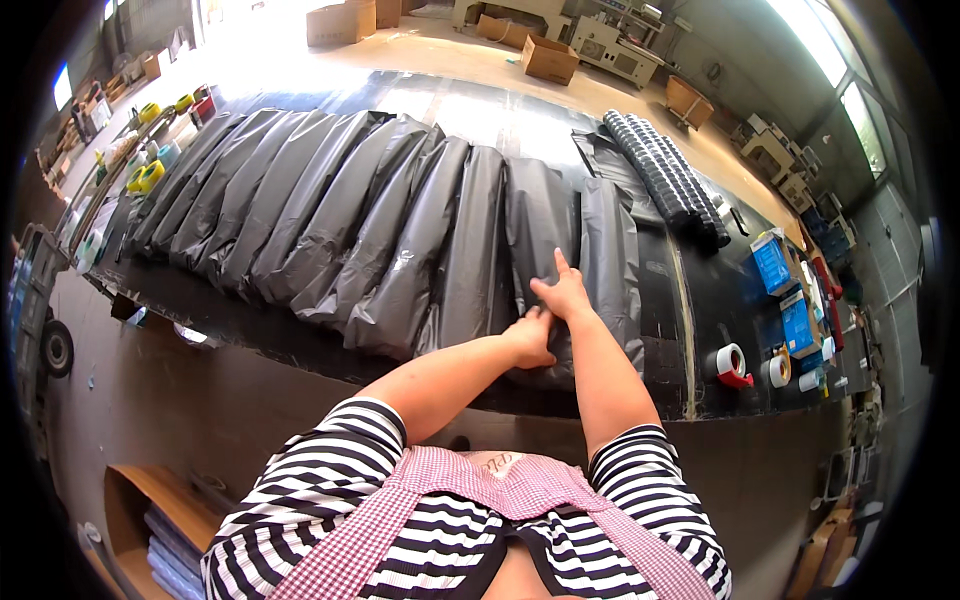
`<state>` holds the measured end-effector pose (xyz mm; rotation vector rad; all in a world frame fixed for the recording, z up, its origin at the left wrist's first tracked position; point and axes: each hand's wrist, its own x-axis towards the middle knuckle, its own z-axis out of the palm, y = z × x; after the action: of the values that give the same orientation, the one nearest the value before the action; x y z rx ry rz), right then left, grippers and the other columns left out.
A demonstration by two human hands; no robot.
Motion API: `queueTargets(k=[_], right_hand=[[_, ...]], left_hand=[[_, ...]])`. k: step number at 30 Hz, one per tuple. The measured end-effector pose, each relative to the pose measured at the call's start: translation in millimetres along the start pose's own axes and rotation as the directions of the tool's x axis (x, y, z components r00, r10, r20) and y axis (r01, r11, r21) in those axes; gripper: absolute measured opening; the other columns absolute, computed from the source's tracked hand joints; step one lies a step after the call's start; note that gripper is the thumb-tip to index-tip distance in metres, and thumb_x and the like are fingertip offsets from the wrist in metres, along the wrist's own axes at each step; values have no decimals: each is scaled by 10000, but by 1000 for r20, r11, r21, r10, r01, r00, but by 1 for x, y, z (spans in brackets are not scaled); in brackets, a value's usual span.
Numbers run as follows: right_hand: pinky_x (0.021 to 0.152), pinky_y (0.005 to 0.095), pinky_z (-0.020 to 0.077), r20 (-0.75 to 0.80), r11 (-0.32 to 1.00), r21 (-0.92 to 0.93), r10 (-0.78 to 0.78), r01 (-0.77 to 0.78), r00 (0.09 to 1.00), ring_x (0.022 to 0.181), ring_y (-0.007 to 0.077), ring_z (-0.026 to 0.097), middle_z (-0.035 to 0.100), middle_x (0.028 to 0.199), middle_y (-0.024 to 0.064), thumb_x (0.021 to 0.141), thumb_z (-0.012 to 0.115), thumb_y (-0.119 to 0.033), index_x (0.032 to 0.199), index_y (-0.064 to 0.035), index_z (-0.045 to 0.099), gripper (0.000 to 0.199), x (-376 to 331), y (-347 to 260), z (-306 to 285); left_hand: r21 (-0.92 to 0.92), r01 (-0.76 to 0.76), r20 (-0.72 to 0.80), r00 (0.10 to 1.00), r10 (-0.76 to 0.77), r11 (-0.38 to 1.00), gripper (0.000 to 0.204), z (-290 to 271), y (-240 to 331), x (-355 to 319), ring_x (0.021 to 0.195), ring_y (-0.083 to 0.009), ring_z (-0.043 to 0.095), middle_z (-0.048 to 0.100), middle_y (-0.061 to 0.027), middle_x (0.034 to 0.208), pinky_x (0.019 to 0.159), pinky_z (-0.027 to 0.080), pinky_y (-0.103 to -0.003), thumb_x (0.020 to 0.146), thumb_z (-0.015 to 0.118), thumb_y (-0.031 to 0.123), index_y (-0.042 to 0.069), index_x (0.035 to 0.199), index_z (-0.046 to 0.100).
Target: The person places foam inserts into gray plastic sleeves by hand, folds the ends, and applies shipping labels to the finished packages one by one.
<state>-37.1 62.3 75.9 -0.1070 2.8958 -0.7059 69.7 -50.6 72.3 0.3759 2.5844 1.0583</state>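
Note:
A row of long, dark grey plastic-bagged packages (pixel 340 200) lies side by side on the black table. Both my hands are over one package (pixel 535 205) near the right end of the row. My left hand (pixel 533 338) is at its near end, fingers curled against the loose bag plastic. Just ahead and to the right, my right hand (pixel 565 290) rests on the same package with its thumb and forefinger spread apart. Another grey bagged package (pixel 608 250) lies right beside it. The undersides of my fingers are hidden.
Patterned black-and-white rolls (pixel 655 165) lie at the far right of the table (pixel 655 330). Tape rolls (pixel 731 360) and blue boxes (pixel 772 264) stand along the right edge. Yellow tape rolls (pixel 150 177) are at the left end. A cardboard box (pixel 150 510) sits below left.

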Motion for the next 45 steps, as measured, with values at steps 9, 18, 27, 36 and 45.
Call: queueTargets(k=[9, 18, 27, 36, 45], right_hand=[[1048, 483, 480, -150, 937, -290, 157, -196, 976, 1292, 417, 519, 367, 1534, 226, 844, 659, -206, 1598, -393, 252, 877, -1, 20, -1], [1166, 510, 317, -301, 897, -428, -255, 109, 919, 1398, 415, 393, 349, 1548, 229, 886, 662, -253, 1555, -267, 400, 719, -4, -9, -5], [1127, 485, 406, 76, 996, -47, -78, 82, 994, 1425, 479, 338, 93, 1635, 317, 764, 840, -345, 1625, -198, -85, 1272, 10, -84, 43], [1134, 475, 419, 175, 977, 142, -186, 162, 967, 1477, 457, 258, -24, 1683, 200, 677, 823, -266, 1602, -376, 226, 1106, 11, -86, 46], [1119, 449, 436, 31, 998, 1, -67, 67, 997, 1403, 426, 388, 130, 1672, 174, 676, 793, -169, 1585, -352, 296, 1052, 3, -5, 8]], left_hand=[[236, 344, -251, 925, -285, 909, 1044, -91, -41, -23, 1448, -447, 315, 221, -313, 1608, 1195, 306, -463, 801, 823, 442, 108, 1592, 229], [59, 97, -376, 924, -68, 994, 953, -74, -81, 22, 1422, -437, 364, 330, -290, 1566, 1178, 338, -450, 771, 799, 252, 48, 1559, 305], [316, 490, -474, 824, -312, 813, 1090, -145, -132, -21, 1427, -449, 344, 218, -288, 1612, 1178, 324, -481, 752, 829, 329, 181, 1611, 174], [97, 492, -327, 837, -439, 865, 1255, -155, -144, 15, 1381, -502, 417, 150, -325, 1623, 1132, 409, -465, 680, 834, 274, 245, 1637, 23], [-64, 320, -270, 906, -325, 945, 1093, -103, -98, 53, 1411, -522, 351, 115, -313, 1638, 1166, 353, -489, 770, 796, 360, 234, 1629, 132]])
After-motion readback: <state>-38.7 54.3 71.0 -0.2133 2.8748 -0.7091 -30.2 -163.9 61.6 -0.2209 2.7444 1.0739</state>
